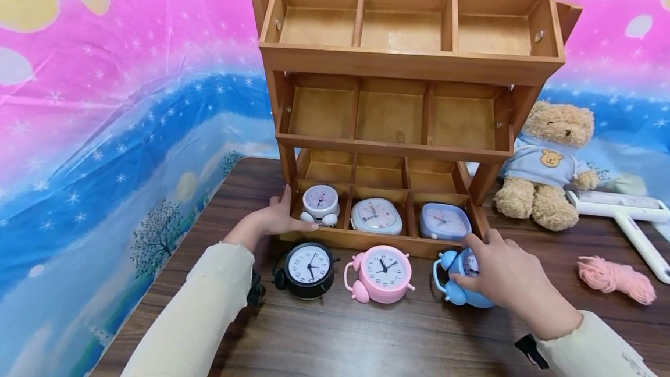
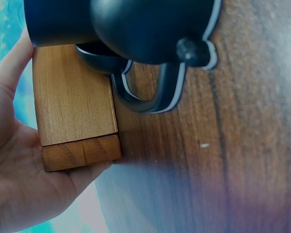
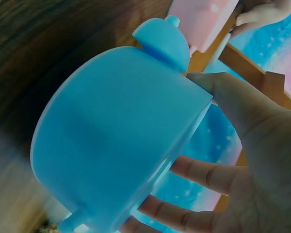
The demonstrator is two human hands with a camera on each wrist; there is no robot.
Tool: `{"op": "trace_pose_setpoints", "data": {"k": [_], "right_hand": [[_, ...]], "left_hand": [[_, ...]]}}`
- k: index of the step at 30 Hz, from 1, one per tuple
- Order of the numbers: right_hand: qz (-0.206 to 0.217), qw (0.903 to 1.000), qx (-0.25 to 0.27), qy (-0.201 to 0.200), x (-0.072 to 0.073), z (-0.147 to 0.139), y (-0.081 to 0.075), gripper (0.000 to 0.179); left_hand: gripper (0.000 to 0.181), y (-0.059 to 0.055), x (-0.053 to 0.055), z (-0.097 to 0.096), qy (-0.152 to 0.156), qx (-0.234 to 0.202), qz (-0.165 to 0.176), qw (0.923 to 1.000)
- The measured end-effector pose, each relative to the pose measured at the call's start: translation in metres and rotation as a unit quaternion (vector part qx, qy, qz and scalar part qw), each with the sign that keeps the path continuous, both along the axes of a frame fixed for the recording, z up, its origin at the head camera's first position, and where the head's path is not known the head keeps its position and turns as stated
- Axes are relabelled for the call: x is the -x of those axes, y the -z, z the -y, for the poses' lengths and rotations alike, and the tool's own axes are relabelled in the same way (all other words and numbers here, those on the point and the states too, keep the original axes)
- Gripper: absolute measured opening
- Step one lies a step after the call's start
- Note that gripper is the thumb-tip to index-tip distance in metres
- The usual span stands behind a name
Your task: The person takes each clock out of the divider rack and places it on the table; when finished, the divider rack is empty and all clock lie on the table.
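Observation:
In the head view my left hand (image 1: 274, 217) grips the lower left front corner of a wooden three-tier shelf (image 1: 413, 66); thumb and fingers lie on either side of that wooden corner in the left wrist view. My right hand (image 1: 505, 275) holds a light blue twin-bell alarm clock (image 3: 116, 131), thumb near one bell and fingers at its face edge. The clock lies face up with its bells to the left. Beside it lie a pink alarm clock (image 1: 385, 275) and a black alarm clock (image 1: 309, 272), the black one nearest my left hand.
The bottom tier's front compartments hold a white round clock (image 1: 320, 199), a white rounded clock (image 1: 376, 217) and a lavender square clock (image 1: 445, 223). At right are a teddy bear (image 1: 555, 162), a white T-shaped object (image 1: 623, 211) and pink yarn (image 1: 616, 280).

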State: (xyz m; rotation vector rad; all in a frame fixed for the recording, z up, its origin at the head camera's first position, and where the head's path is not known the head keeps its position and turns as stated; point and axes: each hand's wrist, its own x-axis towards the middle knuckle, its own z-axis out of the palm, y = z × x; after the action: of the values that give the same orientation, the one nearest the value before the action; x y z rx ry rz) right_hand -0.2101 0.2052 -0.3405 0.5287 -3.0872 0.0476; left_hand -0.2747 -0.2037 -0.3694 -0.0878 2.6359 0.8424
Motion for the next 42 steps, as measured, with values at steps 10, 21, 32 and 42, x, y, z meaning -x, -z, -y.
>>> {"op": "trace_pose_setpoints", "data": {"k": [10, 21, 32, 42], "right_hand": [[0.006, 1.0000, 0.005, 0.002, 0.006, -0.003, 0.010, 0.076], [0.012, 0.9999, 0.012, 0.005, 0.005, -0.003, 0.016, 0.076], [0.008, 0.9999, 0.005, 0.003, 0.005, -0.002, 0.020, 0.073], [0.028, 0.9996, 0.002, 0.004, 0.005, -0.001, 0.021, 0.072]], "left_hand": [[0.123, -0.001, -0.001, 0.002, -0.003, 0.000, 0.000, 1.0000], [0.123, 0.000, -0.002, 0.003, 0.000, -0.005, 0.001, 1.0000], [0.120, -0.001, -0.002, 0.008, 0.013, -0.037, 0.010, 0.9992], [0.120, -0.002, -0.001, 0.009, 0.021, -0.025, 0.008, 0.9994]]}}
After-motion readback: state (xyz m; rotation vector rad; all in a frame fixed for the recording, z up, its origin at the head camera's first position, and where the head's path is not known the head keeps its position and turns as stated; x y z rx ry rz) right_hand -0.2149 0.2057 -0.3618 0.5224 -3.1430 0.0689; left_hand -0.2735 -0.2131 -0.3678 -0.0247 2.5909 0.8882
